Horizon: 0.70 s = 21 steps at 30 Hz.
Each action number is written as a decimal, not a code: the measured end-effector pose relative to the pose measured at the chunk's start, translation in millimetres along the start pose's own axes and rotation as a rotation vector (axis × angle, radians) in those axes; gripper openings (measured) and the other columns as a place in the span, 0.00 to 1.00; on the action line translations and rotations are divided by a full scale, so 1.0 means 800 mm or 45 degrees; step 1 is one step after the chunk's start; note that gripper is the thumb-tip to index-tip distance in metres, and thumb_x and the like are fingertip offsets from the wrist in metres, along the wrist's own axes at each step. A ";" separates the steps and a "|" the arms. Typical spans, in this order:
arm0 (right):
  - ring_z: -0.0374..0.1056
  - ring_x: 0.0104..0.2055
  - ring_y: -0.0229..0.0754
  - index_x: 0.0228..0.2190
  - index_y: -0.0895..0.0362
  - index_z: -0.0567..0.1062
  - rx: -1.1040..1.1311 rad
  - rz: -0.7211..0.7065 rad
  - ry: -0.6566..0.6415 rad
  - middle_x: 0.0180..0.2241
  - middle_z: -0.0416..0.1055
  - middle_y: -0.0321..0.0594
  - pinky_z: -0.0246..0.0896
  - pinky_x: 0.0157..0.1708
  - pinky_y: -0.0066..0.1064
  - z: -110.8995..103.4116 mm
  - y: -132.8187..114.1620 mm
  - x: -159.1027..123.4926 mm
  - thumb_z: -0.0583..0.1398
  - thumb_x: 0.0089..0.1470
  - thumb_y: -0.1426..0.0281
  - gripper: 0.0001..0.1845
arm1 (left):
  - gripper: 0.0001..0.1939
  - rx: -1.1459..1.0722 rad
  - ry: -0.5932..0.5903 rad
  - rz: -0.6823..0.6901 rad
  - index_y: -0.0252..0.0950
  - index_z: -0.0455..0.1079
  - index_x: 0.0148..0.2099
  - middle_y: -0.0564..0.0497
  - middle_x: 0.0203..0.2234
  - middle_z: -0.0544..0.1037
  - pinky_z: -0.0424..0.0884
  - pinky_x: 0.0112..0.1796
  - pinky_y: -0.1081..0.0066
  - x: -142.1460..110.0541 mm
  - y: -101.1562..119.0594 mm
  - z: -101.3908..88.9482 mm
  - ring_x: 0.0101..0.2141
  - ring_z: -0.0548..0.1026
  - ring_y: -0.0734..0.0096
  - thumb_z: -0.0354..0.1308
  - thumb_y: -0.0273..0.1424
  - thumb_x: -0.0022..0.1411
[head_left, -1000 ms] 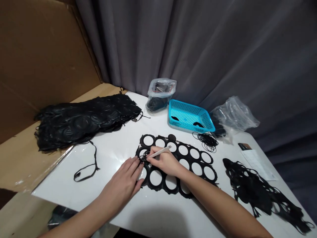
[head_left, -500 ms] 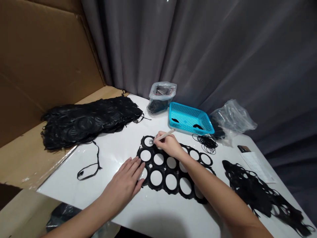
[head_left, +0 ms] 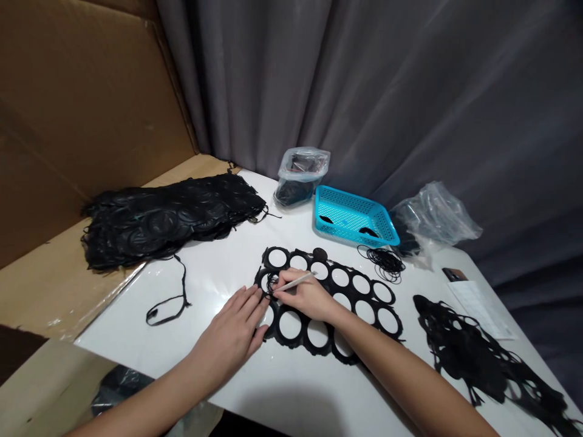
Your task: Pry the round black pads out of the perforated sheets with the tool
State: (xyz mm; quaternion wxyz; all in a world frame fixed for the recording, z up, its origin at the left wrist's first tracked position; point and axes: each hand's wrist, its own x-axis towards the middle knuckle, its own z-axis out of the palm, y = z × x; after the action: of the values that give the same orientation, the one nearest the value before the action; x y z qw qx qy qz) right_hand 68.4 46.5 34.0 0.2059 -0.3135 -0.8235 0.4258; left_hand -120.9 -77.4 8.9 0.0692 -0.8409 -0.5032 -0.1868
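A flat black rubber-like sheet [head_left: 303, 331] with rows of round holes lies on the white table [head_left: 291, 388]. My left hand [head_left: 237, 321] rests flat on its left edge, fingers stretched out. In my right hand [head_left: 312, 298], a slim white pen-like tool [head_left: 298, 281] is pinched between thumb and fingers. Thin black loops [head_left: 272, 281] show by my right fingertips, over a hole in the sheet's second row. The tool's working tip is hidden. A small black round piece [head_left: 320, 254] sits at the sheet's far edge.
A thick stack of black sheets [head_left: 173, 218] lies at left, a black strip [head_left: 166, 318] before it. Behind are a plastic bag [head_left: 300, 176], a blue basket [head_left: 357, 237] with black pieces, and thin black rings [head_left: 386, 261]. Torn black scrap [head_left: 473, 358] and paper [head_left: 480, 306] lie right.
My right hand has moved toward me with the tool, from the far row's corner hole to the second row. Black loops now show at its fingertips. My left hand stays on the sheet.
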 end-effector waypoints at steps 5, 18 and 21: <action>0.68 0.37 0.41 0.25 0.54 0.69 -0.042 -0.028 0.023 0.31 0.75 0.32 0.56 0.40 0.32 0.002 0.000 -0.003 0.64 0.54 0.77 0.11 | 0.19 0.002 0.003 0.005 0.28 0.69 0.59 0.37 0.54 0.75 0.67 0.57 0.51 -0.001 -0.001 0.001 0.56 0.71 0.48 0.50 0.32 0.72; 0.63 0.33 0.47 0.28 0.54 0.66 -0.821 0.001 0.582 0.28 0.71 0.42 0.51 0.38 0.37 -0.051 0.028 0.043 0.53 0.58 0.76 0.08 | 0.20 -0.062 -0.025 -0.033 0.32 0.68 0.61 0.40 0.55 0.75 0.65 0.59 0.53 0.000 -0.001 -0.002 0.58 0.70 0.52 0.48 0.33 0.73; 0.63 0.30 0.45 0.26 0.53 0.65 -0.618 0.145 0.764 0.26 0.70 0.39 0.52 0.34 0.34 -0.093 0.038 0.049 0.53 0.58 0.72 0.08 | 0.19 -0.093 -0.036 -0.032 0.32 0.68 0.61 0.41 0.55 0.75 0.66 0.58 0.52 0.001 -0.004 -0.007 0.57 0.71 0.52 0.49 0.33 0.72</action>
State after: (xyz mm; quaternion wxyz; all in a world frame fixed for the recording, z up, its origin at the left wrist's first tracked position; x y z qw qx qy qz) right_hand 95.7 129.4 52.1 0.3333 -0.5089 -0.7848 0.1186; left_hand -124.8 -76.7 14.6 0.0289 -0.8392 -0.5073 -0.1939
